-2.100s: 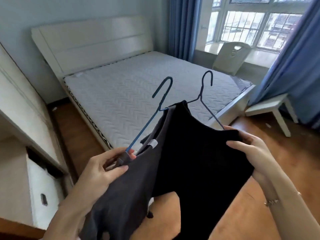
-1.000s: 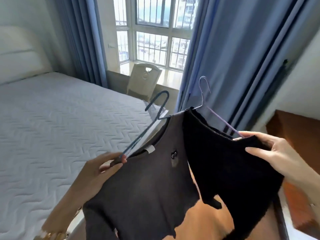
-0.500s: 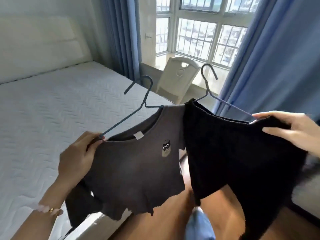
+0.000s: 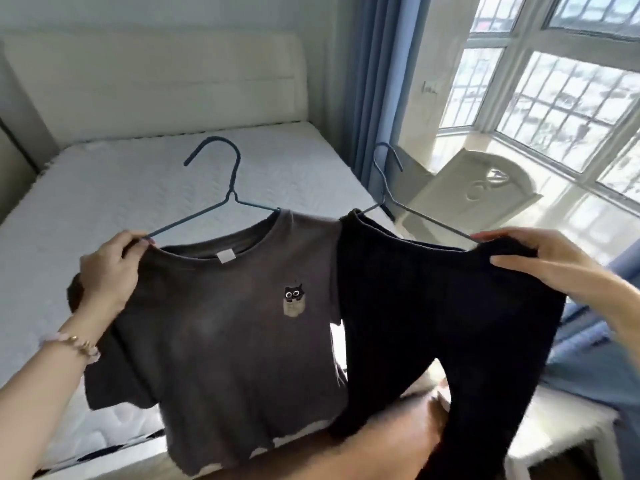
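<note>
A dark grey T-shirt with a small cat patch hangs on a blue wire hanger. My left hand grips its left shoulder together with the hanger's end. To its right a black long-sleeved top hangs on a second wire hanger. My right hand pinches that top's right shoulder over the hanger's end. Both garments are held up side by side above the foot of the bed, their inner shoulders touching.
A bare white quilted mattress with a cream headboard fills the left. A white chair stands by the barred window. Blue curtains hang beside it. A white stool and wooden floor lie below.
The view has swung back left toward the bed and headboard. Both hands have spread apart and raised the garments, which now hang flatter and face me.
</note>
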`<state>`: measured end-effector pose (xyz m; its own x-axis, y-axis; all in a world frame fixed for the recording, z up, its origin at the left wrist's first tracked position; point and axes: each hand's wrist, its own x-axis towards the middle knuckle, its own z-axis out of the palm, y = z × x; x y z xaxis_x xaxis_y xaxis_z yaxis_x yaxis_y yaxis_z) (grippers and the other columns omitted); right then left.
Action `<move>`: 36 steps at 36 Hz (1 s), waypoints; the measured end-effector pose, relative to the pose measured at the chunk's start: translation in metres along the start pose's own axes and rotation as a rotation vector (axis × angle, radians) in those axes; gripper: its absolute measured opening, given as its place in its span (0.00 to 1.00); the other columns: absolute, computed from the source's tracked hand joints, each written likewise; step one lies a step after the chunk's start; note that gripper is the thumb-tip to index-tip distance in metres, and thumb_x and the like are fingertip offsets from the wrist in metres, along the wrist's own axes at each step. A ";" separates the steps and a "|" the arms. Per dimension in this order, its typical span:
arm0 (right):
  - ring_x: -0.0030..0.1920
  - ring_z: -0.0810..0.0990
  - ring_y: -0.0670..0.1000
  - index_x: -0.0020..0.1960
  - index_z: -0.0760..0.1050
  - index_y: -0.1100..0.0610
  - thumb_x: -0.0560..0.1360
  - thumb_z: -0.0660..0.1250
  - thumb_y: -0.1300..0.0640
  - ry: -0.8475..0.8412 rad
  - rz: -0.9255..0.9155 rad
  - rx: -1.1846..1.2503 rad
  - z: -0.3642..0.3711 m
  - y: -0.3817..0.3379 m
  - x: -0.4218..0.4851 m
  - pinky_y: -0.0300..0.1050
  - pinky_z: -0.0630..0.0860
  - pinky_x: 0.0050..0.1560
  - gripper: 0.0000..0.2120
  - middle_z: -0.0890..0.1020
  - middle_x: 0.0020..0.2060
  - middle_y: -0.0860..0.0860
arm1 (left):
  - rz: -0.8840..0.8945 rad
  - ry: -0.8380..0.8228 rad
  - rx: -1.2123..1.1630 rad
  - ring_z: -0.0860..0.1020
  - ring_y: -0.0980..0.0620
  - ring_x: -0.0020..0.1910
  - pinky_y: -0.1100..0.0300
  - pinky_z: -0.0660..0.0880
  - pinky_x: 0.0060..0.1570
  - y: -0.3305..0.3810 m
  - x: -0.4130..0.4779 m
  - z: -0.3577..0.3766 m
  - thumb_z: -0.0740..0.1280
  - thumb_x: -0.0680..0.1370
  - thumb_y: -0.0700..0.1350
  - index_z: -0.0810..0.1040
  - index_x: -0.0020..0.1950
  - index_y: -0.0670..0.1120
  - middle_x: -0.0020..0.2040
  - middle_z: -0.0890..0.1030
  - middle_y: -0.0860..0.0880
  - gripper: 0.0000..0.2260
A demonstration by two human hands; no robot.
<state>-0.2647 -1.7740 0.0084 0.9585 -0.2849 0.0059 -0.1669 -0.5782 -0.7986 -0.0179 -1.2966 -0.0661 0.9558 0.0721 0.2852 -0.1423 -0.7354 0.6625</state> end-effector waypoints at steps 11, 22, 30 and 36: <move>0.45 0.81 0.36 0.54 0.79 0.46 0.74 0.66 0.66 -0.172 -0.088 -0.024 -0.019 -0.002 0.181 0.23 0.73 0.41 0.17 0.84 0.43 0.38 | -0.141 0.112 -0.178 0.77 0.40 0.56 0.43 0.71 0.61 -0.079 0.134 0.035 0.61 0.73 0.59 0.78 0.45 0.62 0.49 0.81 0.47 0.07; 0.47 0.81 0.38 0.56 0.79 0.46 0.75 0.66 0.64 -0.284 -0.053 -0.084 0.035 0.024 0.417 0.26 0.75 0.43 0.15 0.84 0.47 0.39 | -0.316 0.064 -0.064 0.75 0.38 0.58 0.74 0.65 0.41 -0.073 0.257 0.138 0.62 0.80 0.44 0.79 0.55 0.44 0.56 0.81 0.41 0.09; 0.50 0.81 0.39 0.55 0.81 0.46 0.74 0.68 0.66 -0.392 -0.015 -0.152 0.122 0.108 0.558 0.26 0.74 0.50 0.16 0.84 0.50 0.45 | -0.374 -0.075 0.073 0.77 0.40 0.57 0.59 0.64 0.49 -0.134 0.318 0.242 0.61 0.80 0.42 0.80 0.50 0.45 0.53 0.82 0.44 0.08; 0.52 0.80 0.39 0.51 0.80 0.38 0.72 0.69 0.66 -0.356 -0.049 -0.296 0.185 0.188 0.638 0.26 0.72 0.53 0.22 0.84 0.49 0.39 | -0.404 -0.084 0.203 0.79 0.40 0.53 0.56 0.67 0.45 -0.190 0.357 0.314 0.62 0.80 0.44 0.80 0.48 0.47 0.52 0.84 0.44 0.08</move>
<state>0.3581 -1.9236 -0.2494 0.9779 -0.0014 -0.2093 -0.1287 -0.7923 -0.5964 0.4314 -1.3424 -0.3077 0.9431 0.3312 -0.0308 0.2913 -0.7775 0.5574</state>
